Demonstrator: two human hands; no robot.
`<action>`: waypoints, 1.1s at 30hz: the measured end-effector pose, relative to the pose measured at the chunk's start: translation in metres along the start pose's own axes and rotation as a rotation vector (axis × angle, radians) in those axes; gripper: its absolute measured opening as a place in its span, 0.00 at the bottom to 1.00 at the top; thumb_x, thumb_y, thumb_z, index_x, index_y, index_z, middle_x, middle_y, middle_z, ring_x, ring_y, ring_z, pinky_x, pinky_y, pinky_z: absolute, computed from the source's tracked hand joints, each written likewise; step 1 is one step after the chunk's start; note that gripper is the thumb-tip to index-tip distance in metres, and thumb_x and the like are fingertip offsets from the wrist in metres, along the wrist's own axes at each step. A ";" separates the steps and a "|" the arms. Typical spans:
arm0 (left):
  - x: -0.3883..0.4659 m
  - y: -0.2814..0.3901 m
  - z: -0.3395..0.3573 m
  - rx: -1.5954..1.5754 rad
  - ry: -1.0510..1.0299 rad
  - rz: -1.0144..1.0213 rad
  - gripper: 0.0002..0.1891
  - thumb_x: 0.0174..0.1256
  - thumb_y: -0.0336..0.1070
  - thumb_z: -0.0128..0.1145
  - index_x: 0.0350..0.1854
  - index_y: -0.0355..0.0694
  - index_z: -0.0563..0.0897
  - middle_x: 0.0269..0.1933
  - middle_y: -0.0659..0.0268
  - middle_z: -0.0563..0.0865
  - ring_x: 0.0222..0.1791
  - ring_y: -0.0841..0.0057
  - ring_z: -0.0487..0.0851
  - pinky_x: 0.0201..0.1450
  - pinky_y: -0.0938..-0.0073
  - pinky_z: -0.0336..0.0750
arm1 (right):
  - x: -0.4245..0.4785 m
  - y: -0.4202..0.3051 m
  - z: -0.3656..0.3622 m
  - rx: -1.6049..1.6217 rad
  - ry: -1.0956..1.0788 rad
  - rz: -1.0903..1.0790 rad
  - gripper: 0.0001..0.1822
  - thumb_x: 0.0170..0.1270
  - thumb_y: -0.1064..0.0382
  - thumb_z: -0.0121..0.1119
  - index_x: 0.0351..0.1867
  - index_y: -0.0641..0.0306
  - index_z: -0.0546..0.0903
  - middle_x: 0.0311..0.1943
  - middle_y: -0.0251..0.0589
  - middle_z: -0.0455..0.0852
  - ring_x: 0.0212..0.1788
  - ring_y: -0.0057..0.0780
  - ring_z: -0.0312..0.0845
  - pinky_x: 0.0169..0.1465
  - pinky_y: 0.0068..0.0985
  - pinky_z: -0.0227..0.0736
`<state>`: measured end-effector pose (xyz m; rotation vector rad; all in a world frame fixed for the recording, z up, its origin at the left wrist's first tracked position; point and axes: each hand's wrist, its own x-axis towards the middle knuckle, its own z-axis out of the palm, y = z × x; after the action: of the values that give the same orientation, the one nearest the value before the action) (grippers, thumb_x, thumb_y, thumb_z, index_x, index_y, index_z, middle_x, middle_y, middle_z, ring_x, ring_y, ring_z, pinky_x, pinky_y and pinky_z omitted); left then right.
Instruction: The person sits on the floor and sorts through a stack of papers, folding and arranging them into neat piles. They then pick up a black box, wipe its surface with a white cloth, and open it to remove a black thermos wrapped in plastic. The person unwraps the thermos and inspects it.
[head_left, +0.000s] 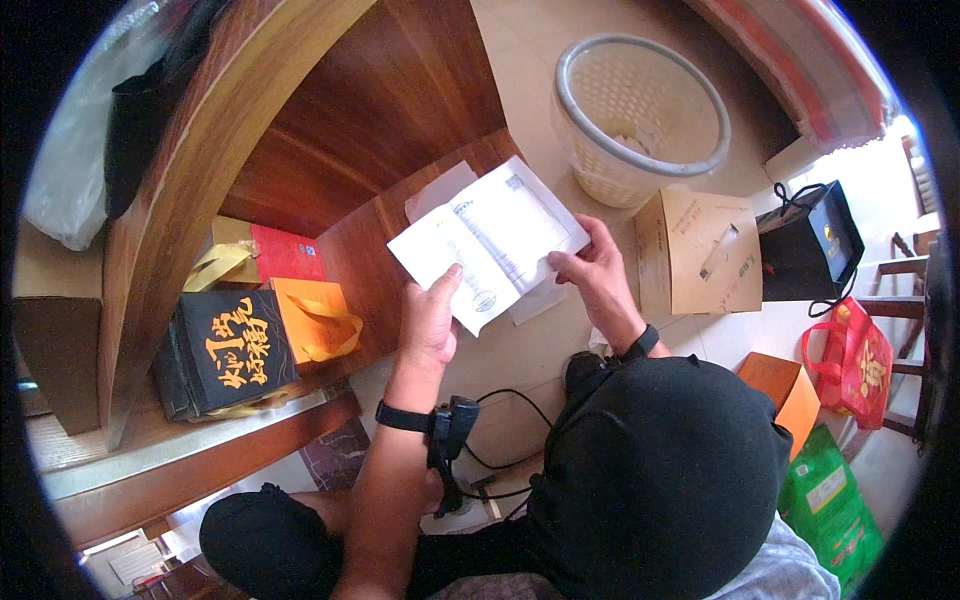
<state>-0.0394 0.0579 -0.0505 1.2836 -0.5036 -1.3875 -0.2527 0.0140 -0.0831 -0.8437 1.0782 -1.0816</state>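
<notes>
A white printed paper sheet (487, 240), creased across its middle, is held flat between my two hands. It bears writing, stamps and a printed code. My left hand (433, 319) pinches its lower left edge with the thumb on top. At the right edge, my right hand (598, 264) grips it between thumb and fingers. Behind the sheet, another pale paper (442, 191) shows at the upper left, mostly hidden. Below the sheet's lower right edge another pale paper (541, 301) shows in part; what it rests on is hard to tell.
A white perforated wastebasket (615, 176) with scraps inside stands ahead. Right of it are a cardboard box (701, 255), a black gift bag (802, 244), a red bag (855, 367) and a green bag (829, 510). The wooden cabinet (375, 112) at left holds a black box (229, 352) and an orange bag (315, 322).
</notes>
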 end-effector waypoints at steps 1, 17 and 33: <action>0.000 0.005 -0.003 0.033 -0.013 0.003 0.21 0.72 0.28 0.56 0.64 0.28 0.74 0.60 0.54 0.83 0.58 0.67 0.83 0.61 0.68 0.78 | 0.003 -0.002 -0.003 0.031 0.016 0.017 0.31 0.58 0.72 0.67 0.64 0.70 0.70 0.43 0.40 0.84 0.39 0.23 0.81 0.39 0.23 0.78; -0.001 0.025 -0.009 0.283 -0.212 -0.011 0.19 0.69 0.32 0.62 0.58 0.28 0.79 0.53 0.56 0.87 0.52 0.70 0.86 0.57 0.70 0.80 | 0.012 -0.015 -0.023 -0.030 -0.188 0.124 0.17 0.63 0.65 0.69 0.51 0.71 0.82 0.43 0.38 0.89 0.41 0.22 0.84 0.49 0.22 0.79; -0.002 0.036 -0.009 0.285 -0.256 -0.022 0.17 0.69 0.33 0.63 0.56 0.31 0.82 0.51 0.59 0.89 0.51 0.74 0.86 0.56 0.71 0.79 | 0.006 -0.015 -0.026 0.085 -0.184 0.173 0.16 0.69 0.62 0.65 0.51 0.72 0.81 0.42 0.39 0.88 0.40 0.21 0.84 0.46 0.21 0.80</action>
<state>-0.0160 0.0526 -0.0215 1.3445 -0.8900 -1.5479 -0.2810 0.0034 -0.0783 -0.7523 0.9266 -0.8813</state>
